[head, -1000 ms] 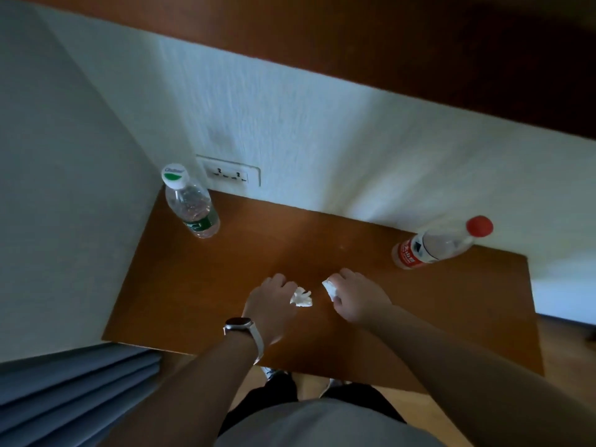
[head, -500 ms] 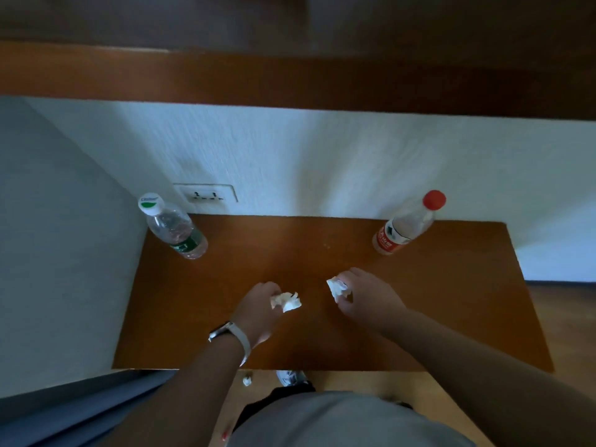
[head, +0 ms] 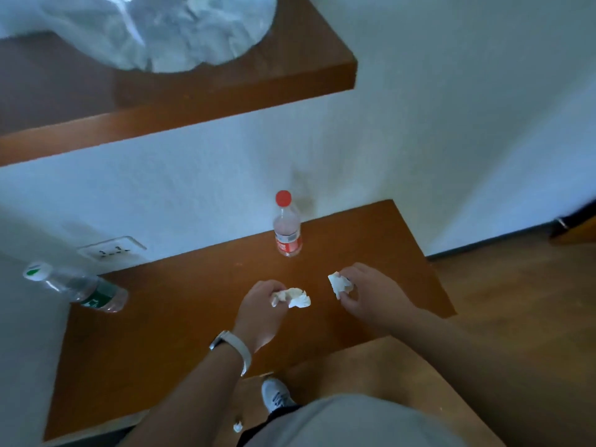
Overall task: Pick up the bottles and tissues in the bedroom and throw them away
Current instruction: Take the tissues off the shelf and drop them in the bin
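Left grip (head: 261, 304) pinches a crumpled tissue (head: 295, 297) and right grip (head: 371, 295) pinches a second tissue (head: 338, 283), both over the surface (head: 193, 333). The red-capped bottle (head: 287, 230) stands upright straight ahead by the wall, somewhat nearer the left grip. The green-labelled bottle (head: 80, 288) sits well off to the left, cap pointing left, so it likely falls to the left grip once freed. A small white scrap (head: 238, 426) lies on the floor
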Demonstrator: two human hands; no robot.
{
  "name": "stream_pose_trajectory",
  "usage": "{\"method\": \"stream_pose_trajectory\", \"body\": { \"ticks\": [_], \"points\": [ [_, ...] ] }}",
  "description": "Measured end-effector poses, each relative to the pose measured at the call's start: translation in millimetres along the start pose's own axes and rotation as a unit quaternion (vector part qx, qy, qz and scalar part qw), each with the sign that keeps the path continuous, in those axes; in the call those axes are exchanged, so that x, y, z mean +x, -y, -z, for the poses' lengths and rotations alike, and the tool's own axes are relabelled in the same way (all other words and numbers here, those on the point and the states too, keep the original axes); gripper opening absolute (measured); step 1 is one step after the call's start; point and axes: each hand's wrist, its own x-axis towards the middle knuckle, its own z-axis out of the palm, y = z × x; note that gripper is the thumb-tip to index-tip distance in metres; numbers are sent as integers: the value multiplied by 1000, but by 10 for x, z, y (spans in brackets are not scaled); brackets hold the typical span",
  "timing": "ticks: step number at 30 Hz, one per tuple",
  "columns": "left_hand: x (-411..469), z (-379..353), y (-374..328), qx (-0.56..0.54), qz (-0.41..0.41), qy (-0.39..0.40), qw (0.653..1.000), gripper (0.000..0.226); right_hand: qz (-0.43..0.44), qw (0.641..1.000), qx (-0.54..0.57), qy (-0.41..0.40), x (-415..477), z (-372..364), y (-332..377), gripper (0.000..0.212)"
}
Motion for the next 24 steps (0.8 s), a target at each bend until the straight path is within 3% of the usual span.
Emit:
{"method": "stream_pose_trajectory", "body": {
  "ticks": [14,20,24],
  "points": [
    [-21,-1494,-2553,-38,-158,67,984,10,-163,969,92,-162,-1599,1181,-1988,30],
    [-124,-2125,-3411,-21,-220,149,964,8,-242,933,128,-233,-2265,1493,-2595,24],
    [-122,-2558,-3909,-4,-273,197,942,8,-316,889,149,-295,-2671,1667,-2879,17]
  ]
}}
